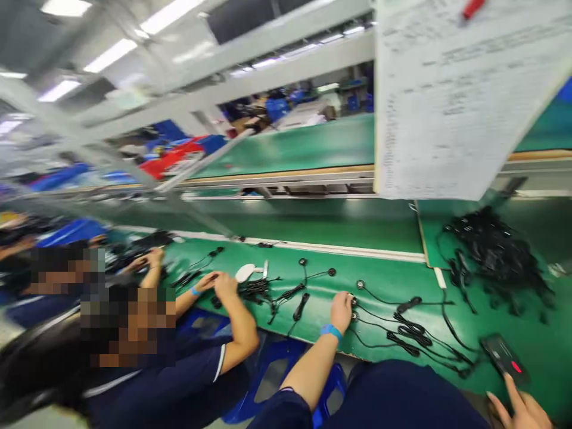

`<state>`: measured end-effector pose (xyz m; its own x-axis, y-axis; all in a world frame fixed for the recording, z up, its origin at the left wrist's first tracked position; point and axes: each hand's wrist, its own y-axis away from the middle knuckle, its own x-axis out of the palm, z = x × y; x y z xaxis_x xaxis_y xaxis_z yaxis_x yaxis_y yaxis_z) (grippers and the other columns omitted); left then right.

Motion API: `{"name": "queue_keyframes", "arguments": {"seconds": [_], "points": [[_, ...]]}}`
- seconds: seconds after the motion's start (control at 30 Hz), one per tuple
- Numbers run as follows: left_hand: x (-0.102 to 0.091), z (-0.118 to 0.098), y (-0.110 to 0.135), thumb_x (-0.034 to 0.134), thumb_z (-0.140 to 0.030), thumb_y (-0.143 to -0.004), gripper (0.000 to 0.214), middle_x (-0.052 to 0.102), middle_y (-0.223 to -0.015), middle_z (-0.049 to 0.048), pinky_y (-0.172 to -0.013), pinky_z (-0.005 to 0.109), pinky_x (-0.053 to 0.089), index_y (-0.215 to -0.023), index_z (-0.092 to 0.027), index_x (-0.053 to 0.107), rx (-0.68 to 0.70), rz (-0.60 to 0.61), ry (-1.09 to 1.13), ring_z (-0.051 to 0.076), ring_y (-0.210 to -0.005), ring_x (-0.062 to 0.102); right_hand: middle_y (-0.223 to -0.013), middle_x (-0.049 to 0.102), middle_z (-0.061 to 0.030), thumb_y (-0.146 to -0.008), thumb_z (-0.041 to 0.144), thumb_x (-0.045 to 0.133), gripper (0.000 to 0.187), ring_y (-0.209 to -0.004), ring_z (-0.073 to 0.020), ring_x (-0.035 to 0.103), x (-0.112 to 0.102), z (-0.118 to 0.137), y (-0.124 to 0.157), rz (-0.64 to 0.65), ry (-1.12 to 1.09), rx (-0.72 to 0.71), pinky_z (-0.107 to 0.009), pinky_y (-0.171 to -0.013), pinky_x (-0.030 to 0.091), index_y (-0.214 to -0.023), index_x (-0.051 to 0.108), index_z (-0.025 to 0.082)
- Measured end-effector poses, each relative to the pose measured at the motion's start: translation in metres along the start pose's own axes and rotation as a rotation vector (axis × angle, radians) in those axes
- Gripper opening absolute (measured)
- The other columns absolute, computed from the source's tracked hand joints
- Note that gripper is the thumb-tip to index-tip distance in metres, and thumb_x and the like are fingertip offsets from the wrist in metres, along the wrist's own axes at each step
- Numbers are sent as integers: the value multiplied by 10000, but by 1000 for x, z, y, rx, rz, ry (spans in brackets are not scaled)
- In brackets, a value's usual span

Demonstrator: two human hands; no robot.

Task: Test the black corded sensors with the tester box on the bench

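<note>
My left hand (342, 312) is at the small round, silvery ends (354, 316) of thin black cables (415, 332), bundled on the green bench (384, 269); I cannot tell if it grips. My right hand (513, 405), fingers apart, reaches a black red-lit device (501, 355).

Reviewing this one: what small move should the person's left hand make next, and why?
Probably, the left hand should reach for the loose round cable end just beyond its fingers. Two similar ends are already at its fingertips, while this one lies apart on the green table, seemingly within easy reach.
</note>
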<state>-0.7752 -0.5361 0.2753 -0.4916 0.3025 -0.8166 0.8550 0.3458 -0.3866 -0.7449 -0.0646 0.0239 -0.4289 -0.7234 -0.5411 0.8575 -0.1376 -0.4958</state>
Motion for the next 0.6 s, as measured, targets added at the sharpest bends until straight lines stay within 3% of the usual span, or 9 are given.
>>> {"name": "queue_keyframes", "arguments": {"seconds": [0.1, 0.2, 0.33, 0.43, 0.5, 0.6], "points": [[-1, -4, -23, 453, -377, -988, 236, 707, -1024, 103, -967, 393, 485, -930, -214, 613, 28, 23, -20, 233, -994, 633, -866, 630, -160, -852, 621, 483, 714, -856, -386, 653, 4, -10, 19, 136, 74, 63, -596, -812, 573, -1405, 623, 192], [3, -14, -45, 461, -401, -986, 266, 702, -958, 95, -925, 392, 489, -1010, -206, 641, 63, 77, -65, 240, -932, 630, -998, 637, -193, -918, 643, 410, 789, -945, -360, 629, 6, -8, 26, 212, 158, 132, -527, -908, 561, -1473, 530, 94], [16, -25, -65, 495, -334, -962, 220, 705, -913, 106, -939, 401, 472, -937, -204, 669, 77, 193, -136, 268, -974, 617, -1040, 629, -186, -932, 654, 362, 788, -930, -338, 615, 3, 0, 30, 243, 183, 214, -494, -863, 563, -1504, 498, 131], [25, -34, -67, 461, -315, -974, 261, 711, -977, 151, -964, 420, 457, -1003, -169, 675, 21, 214, -186, 285, -1017, 619, -992, 633, -185, -865, 669, 390, 793, -898, -356, 632, -4, 5, 33, 203, 101, 216, -542, -824, 571, -1474, 551, 187], [24, -43, -60, 433, -323, -988, 303, 715, -1054, 171, -979, 419, 447, -1085, -156, 668, -30, 197, -204, 279, -1039, 624, -922, 632, -180, -724, 705, 477, 773, -847, -403, 651, -7, 9, 28, 110, 11, 164, -597, -670, 551, -1379, 643, 329], [21, -55, -49, 488, -338, -969, 253, 732, -1003, 127, -919, 359, 460, -948, -195, 696, -89, 195, -194, 242, -988, 643, -807, 584, -180, -495, 722, 617, 625, -811, -542, 630, 1, 14, -9, -46, -101, 50, -557, -399, 359, -1095, 720, 582]]}}
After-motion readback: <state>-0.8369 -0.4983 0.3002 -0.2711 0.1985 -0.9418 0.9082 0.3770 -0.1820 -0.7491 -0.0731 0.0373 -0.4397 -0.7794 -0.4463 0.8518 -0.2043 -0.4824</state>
